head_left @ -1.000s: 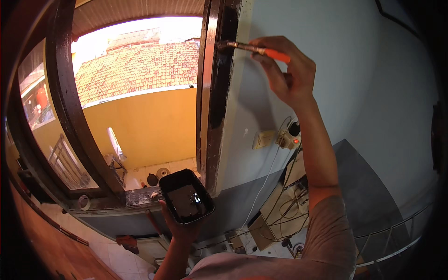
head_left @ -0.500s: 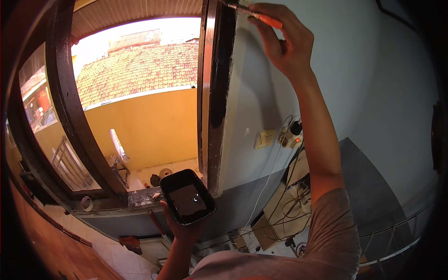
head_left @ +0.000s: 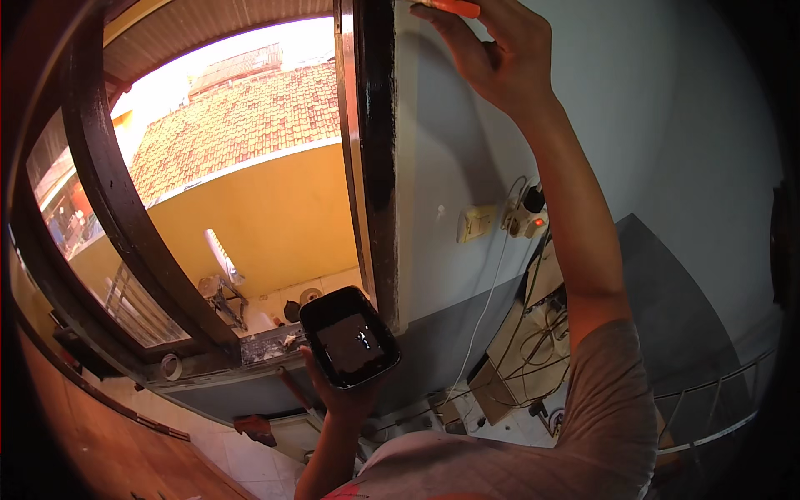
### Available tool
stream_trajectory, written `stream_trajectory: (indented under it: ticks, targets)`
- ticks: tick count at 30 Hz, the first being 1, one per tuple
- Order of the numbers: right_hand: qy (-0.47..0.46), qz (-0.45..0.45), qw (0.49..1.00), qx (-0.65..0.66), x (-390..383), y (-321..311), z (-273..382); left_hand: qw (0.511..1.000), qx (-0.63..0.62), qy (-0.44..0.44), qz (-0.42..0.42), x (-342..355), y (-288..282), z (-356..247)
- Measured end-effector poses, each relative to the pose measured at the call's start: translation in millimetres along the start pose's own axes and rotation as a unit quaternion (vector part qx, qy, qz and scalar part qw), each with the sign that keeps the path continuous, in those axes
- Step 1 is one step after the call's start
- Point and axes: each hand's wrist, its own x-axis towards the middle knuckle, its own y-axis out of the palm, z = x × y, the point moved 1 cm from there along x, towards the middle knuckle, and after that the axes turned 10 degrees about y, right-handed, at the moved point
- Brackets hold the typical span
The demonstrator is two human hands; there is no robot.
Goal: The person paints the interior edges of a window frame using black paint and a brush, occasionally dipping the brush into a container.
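Observation:
High up, my right hand (head_left: 500,50) grips a paintbrush with an orange handle (head_left: 458,7) beside the dark window frame post (head_left: 379,183); its bristles are cut off by the upper edge of the picture. Below, my left hand (head_left: 342,389) holds a black rectangular tub (head_left: 310,321) with glossy dark liquid inside, just in front of the window sill (head_left: 268,350). The post has a shiny black strip along the pale wall's edge.
A switch plate (head_left: 477,223) and a socket block (head_left: 523,215) with cables sit on the wall. Tangled cords and boards (head_left: 492,392) lie low at right, near a metal railing (head_left: 712,425). A tape roll (head_left: 171,367) rests on the sill; a wooden surface (head_left: 108,408) is lower left.
My right hand and the brush have risen along the post toward the top edge. The whole view has shifted slightly, and the tub sits a little higher and further right in it.

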Motion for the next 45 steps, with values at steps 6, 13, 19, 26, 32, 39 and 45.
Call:
stream_trajectory:
  ticks: [6,13,19,26,32,39,45]
  targets:
    - [0.062,0.012,0.998,0.016,-27,-16,28,0.999,0.046,0.026,-0.006,-3,15,-6]
    - [0.153,0.005,0.968,0.201,-85,-22,114,0.999,0.022,0.025,-0.007,-4,-6,1]
    - [0.332,0.059,0.896,0.287,-163,-41,203,0.999,0.01,0.028,-0.017,-12,-19,11]
    - [0.62,-0.17,0.615,0.457,-255,-46,279,0.993,0.055,0.051,-0.096,-36,-53,22]
    - [0.724,-0.146,0.483,0.469,-285,-42,315,0.998,-0.051,-0.024,-0.027,-55,-65,43]
    - [0.711,-0.062,0.497,0.494,-306,-45,320,0.996,-0.046,-0.048,-0.062,-57,-71,71]
    - [0.697,0.0,0.566,0.44,-333,-47,310,0.995,-0.007,-0.02,-0.094,-55,-70,86]
